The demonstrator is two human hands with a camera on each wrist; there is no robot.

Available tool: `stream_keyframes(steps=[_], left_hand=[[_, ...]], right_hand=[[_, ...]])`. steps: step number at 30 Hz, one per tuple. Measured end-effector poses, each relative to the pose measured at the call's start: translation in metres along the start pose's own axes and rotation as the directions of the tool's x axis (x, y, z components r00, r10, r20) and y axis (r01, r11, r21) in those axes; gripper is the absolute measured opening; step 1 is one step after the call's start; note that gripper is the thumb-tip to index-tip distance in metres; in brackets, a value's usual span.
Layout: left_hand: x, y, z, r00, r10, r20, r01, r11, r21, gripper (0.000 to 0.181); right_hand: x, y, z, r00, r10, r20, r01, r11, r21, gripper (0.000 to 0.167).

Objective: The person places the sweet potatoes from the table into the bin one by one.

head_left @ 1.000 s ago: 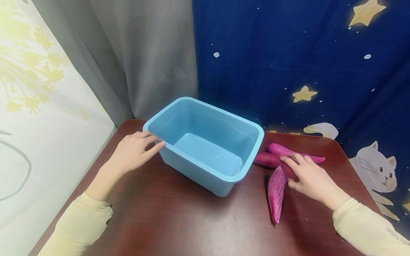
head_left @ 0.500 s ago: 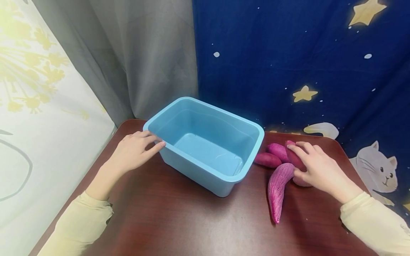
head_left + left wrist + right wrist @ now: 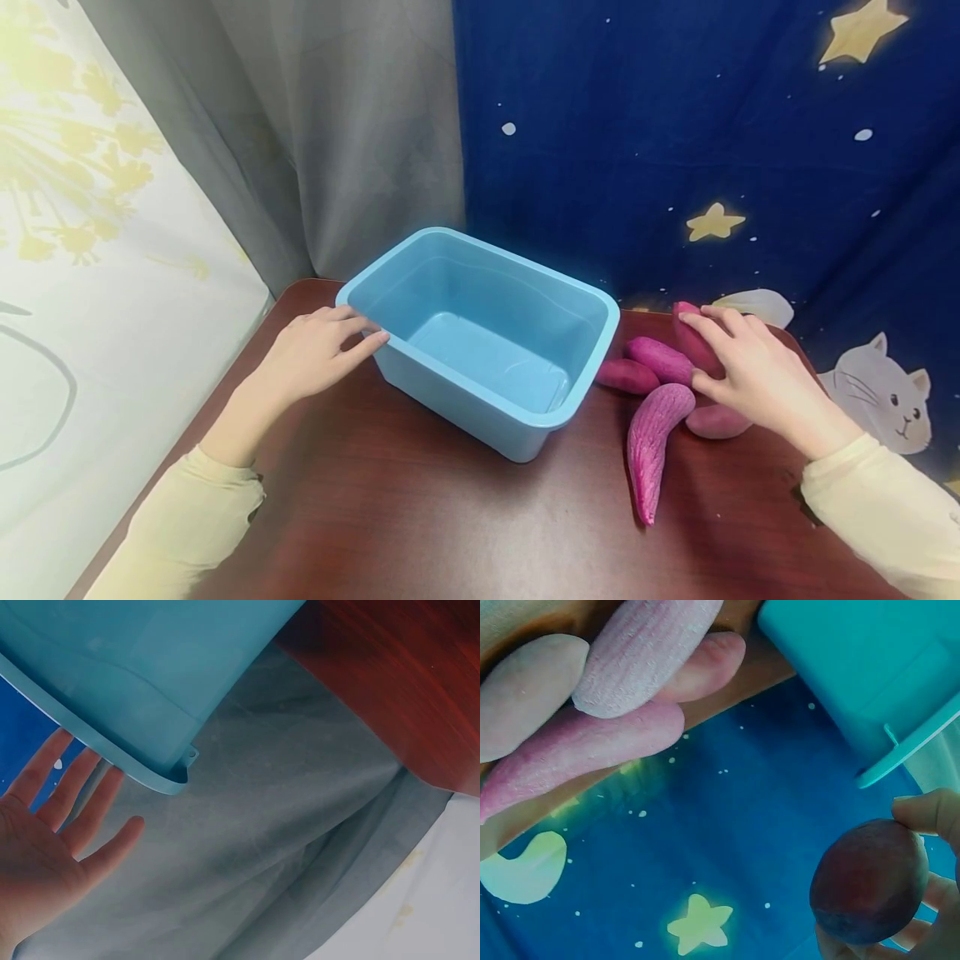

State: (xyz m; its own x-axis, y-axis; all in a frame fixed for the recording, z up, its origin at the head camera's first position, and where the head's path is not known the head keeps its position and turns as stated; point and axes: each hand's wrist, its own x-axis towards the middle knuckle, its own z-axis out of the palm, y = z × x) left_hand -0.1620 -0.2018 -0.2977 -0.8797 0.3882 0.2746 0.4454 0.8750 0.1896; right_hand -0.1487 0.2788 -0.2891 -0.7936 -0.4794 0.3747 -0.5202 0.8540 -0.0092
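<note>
My right hand [image 3: 765, 379] holds a reddish-purple sweet potato [image 3: 696, 340] between thumb and fingers, raised above the others; its rounded end [image 3: 870, 881] faces the right wrist camera. Below it on the table lie a long curved sweet potato [image 3: 651, 450], a pinkish one [image 3: 718, 422] partly under my hand, a bright purple one [image 3: 660, 360] and a dark red one [image 3: 628, 377] beside the tub. With extended fingers, my left hand [image 3: 318, 350] touches the near-left rim of a light blue plastic tub [image 3: 480, 392]. In the left wrist view, several fingertips meet the rim [image 3: 112, 754].
The tub stands on a dark reddish-brown table [image 3: 450, 525], near its back edge. Behind hang a grey curtain [image 3: 375, 125] and a blue curtain [image 3: 570, 167] with stars. A white patterned cloth [image 3: 112, 250] borders the left side.
My right hand has lifted the sweet potato off the pile, moving up and to the right. The pinkish one beneath has come into view. My left hand and the tub stay put.
</note>
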Motion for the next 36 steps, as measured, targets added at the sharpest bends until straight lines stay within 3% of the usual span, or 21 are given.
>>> stream_keyframes(steps=[10,19,36], left_hand=[[0.000,0.002,-0.002,1.000,-0.022,0.022,0.022,1.000,-0.005,0.042],[0.000,0.002,-0.003,0.999,-0.023,0.038,0.024,1.000,-0.008,0.043],[0.002,0.004,-0.001,0.999,-0.031,0.040,0.031,0.999,-0.012,0.043]], right_hand=[[0.015,-0.006,-0.011,1.000,-0.001,-0.005,0.001,1.000,-0.016,0.068],[0.038,-0.012,-0.024,0.997,-0.051,-0.059,0.052,0.999,0.011,0.067],[0.075,-0.032,-0.040,0.998,-0.040,-0.056,0.042,0.998,0.044,0.068]])
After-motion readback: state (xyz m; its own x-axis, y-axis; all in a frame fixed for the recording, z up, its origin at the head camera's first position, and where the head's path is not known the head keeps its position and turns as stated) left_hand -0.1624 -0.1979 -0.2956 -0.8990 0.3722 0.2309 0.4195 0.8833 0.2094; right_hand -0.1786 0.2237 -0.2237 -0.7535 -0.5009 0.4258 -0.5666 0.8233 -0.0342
